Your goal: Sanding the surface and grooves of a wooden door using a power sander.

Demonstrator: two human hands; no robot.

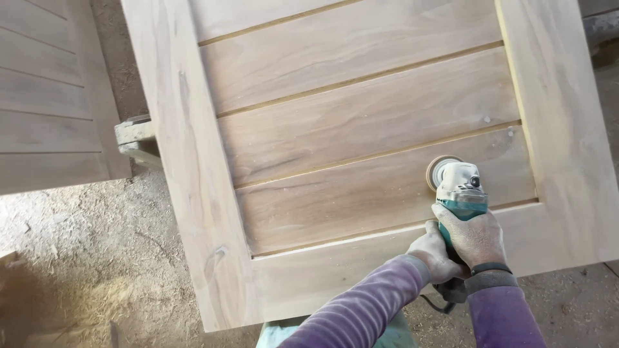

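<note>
Sawdust-strewn floor (84, 258) surrounds a smooth, grooved wooden door panel (361, 122), where the right hand (474, 235) and left hand (433, 252) both clench a teal grinder (459, 188), its round disc (440, 170) lying just beyond the grip.

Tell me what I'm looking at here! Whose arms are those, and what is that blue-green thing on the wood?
You see this through a camera worn on a person's head, looking down, so the two arms in purple sleeves are that person's own. In front of them lies a big wooden door panel, made of flat boards with thin grooves between them, inside a wide frame. The blue-green and white thing is a hand-held power sander. Its round sanding disc rests on one of the boards. The right hand grips the sander's body from above, and the left hand holds it beside that, nearer the back. The ground is covered in sawdust, and another wooden panel shows at the left.
</note>
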